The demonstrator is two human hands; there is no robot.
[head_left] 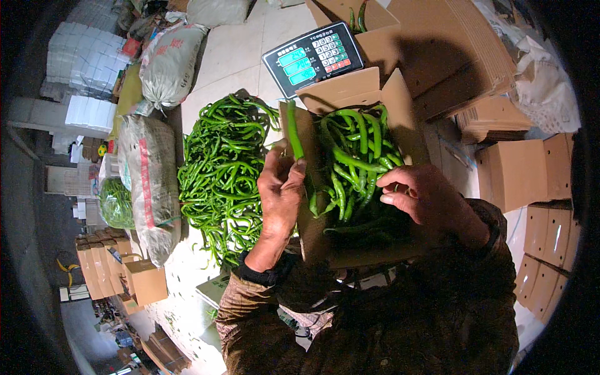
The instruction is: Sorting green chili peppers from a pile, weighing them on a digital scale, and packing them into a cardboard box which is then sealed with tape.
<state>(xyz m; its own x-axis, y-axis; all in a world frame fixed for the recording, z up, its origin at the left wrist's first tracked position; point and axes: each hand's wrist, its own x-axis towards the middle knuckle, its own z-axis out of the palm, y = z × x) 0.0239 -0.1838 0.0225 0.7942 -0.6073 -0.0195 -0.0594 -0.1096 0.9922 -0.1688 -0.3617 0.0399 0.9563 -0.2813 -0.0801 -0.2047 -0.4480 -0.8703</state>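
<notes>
My left hand [278, 194] grips a long green pepper [292, 128] upright at the left edge of an open cardboard box [337, 87]. Inside the box lie several green peppers [359, 144], long and curved, with its near end in shadow. My right hand [419, 200] is at the box's right side, fingers curved and thumb apart, fingertips at the peppers; I see nothing held in it. Left of the box a large pile of thinner green peppers [219, 175] lies on the pale table [231, 56].
A scale display [312, 58] sits behind the box. Sacks [150, 187] and a bag of greens [116, 203] line the left; cartons [125, 275] stand at lower left. Flattened cardboard [450, 50] lies at back right, with boxes [512, 172] stacked to the right and another pepper box [375, 19] behind.
</notes>
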